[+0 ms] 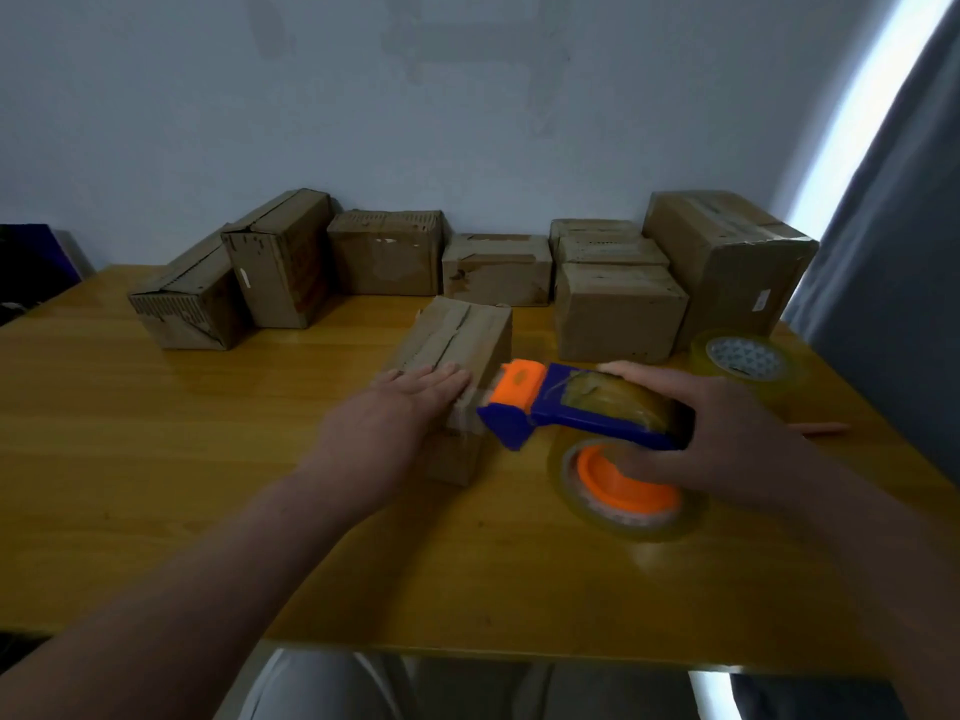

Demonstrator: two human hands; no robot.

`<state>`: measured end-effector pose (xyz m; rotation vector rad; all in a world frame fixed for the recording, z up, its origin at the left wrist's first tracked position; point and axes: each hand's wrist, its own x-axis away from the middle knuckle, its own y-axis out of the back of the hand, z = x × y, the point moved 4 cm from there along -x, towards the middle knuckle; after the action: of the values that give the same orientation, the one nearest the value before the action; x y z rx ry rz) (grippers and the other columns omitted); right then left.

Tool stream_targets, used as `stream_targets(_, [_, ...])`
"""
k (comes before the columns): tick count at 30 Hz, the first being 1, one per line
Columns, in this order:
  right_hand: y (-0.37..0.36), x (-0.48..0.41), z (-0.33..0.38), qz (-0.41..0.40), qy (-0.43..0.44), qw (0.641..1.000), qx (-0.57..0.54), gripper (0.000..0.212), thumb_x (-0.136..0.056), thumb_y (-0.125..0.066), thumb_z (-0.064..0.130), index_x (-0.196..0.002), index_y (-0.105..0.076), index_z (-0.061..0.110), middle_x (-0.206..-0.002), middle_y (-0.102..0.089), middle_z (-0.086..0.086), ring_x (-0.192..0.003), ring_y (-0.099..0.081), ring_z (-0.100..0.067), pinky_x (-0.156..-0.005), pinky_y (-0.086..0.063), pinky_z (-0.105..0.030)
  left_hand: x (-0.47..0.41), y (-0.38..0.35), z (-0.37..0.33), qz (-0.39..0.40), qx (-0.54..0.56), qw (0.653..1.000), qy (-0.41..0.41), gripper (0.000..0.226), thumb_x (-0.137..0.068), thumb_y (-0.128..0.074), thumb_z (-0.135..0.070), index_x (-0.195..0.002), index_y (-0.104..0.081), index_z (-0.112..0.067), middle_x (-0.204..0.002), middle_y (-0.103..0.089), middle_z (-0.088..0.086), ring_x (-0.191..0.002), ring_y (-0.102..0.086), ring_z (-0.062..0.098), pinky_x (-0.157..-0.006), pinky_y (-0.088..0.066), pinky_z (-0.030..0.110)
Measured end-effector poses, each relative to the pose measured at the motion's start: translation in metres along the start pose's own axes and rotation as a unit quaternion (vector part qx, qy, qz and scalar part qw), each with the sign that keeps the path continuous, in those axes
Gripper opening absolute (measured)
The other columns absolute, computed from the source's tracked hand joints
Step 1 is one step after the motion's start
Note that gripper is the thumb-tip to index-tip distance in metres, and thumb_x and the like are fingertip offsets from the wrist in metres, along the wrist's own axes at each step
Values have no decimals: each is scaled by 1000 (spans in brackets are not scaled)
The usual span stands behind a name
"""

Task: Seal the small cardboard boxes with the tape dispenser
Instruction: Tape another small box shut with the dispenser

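Observation:
A small cardboard box (457, 340) lies in the middle of the yellow wooden table (208, 485), its top seam running away from me. My left hand (400, 407) rests flat on the near end of its top, fingers straight. My right hand (717, 423) grips a blue and orange tape dispenser (571, 407) loaded with a clear tape roll (623, 491). The dispenser's orange blade end touches the box's near right edge.
Several more cardboard boxes (618, 309) stand in a row along the back of the table against the wall. A spare roll of clear tape (743, 361) lies at the right, beside a large box (727, 262). A pencil (821, 428) lies near the right edge.

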<state>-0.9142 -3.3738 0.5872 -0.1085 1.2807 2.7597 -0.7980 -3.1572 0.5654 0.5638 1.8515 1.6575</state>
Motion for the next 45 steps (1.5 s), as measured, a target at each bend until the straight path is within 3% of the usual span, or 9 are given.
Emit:
stream_targets(3, [11,11,-10,8,-34,999,4,76,-71,-81,30,-129,-38,54,-107,-54,25,-88,-55,16,-63,-47,-7,-1,-3,2,-11,-5,1000,2,69,-97,-48,-28,-146,-3,-44,-155,-8,-21,-144,-11,7,-115,-15,29])
stream_targets(15, [-22,-30,2,104,-70,991,54,71,-76,-75,23,-138,-45,37,-87,-63,2,-71,-64,-16,-64,-57,-32,-2,0,-1,-6,-9,1000,-11,61,-100,-39,-25,-148,-4,-38,-157,-7,-16,-144,-7,5,-115,-8,25])
stream_targets(20, [-22,-35,0,121,-119,986,1,69,-76,-76,19,-137,-47,31,-99,-64,3,-82,-66,-11,-71,-56,-26,0,2,-4,-10,-10,1000,-6,60,-101,-38,-26,-148,-4,-39,-157,-6,-17,-143,-9,6,-114,-15,25])
stream_targets(27, [-29,-31,-2,136,-155,978,-38,55,-76,-74,22,-127,-57,29,-102,-64,1,-94,-63,-16,-88,-54,-38,0,1,-1,-23,7,1000,-7,59,-101,-38,-26,-148,-5,-39,-157,-8,-17,-143,-10,6,-114,-9,24])
stream_targets(32, [-26,-27,-3,177,-161,968,71,63,-74,-78,32,-132,-53,26,-109,-54,6,-101,-55,-14,-87,-50,-31,1,3,0,-24,19,999,-13,61,-100,-41,-25,-147,-6,-42,-156,-8,-18,-143,-10,5,-115,-11,25])
stream_targets(35, [-16,-22,-10,135,-165,966,145,75,-73,-76,47,-138,-45,31,-120,-49,4,-103,-52,-14,-80,-48,-26,3,2,4,-26,38,999,-9,60,-99,-44,-27,-146,-10,-44,-155,-12,-20,-143,-14,9,-116,-17,31])
stream_targets(38, [-7,-19,-18,18,-176,977,122,86,-77,-65,60,-148,-30,29,-138,-44,-4,-121,-46,-20,-89,-42,-29,8,1,8,-53,73,996,-8,55,-97,-49,-25,-143,-26,-43,-151,-27,-18,-140,-26,12,-112,-32,36])
stream_targets(41, [-10,-21,-24,-41,-159,976,141,70,-94,-53,42,-153,-19,27,-135,-43,-10,-120,-44,-22,-92,-40,-33,12,5,8,-109,84,990,-12,49,-92,-58,-16,-136,-47,-32,-142,-47,-8,-129,-44,16,-101,-42,34])
stream_targets(45, [-20,-23,-33,-33,-184,959,215,69,-96,-52,20,-153,-15,30,-135,-41,-8,-123,-44,-24,-98,-44,-39,7,24,10,-139,91,986,-4,38,-92,-56,-14,-128,-58,-26,-132,-56,-2,-118,-52,18,-93,-46,33])
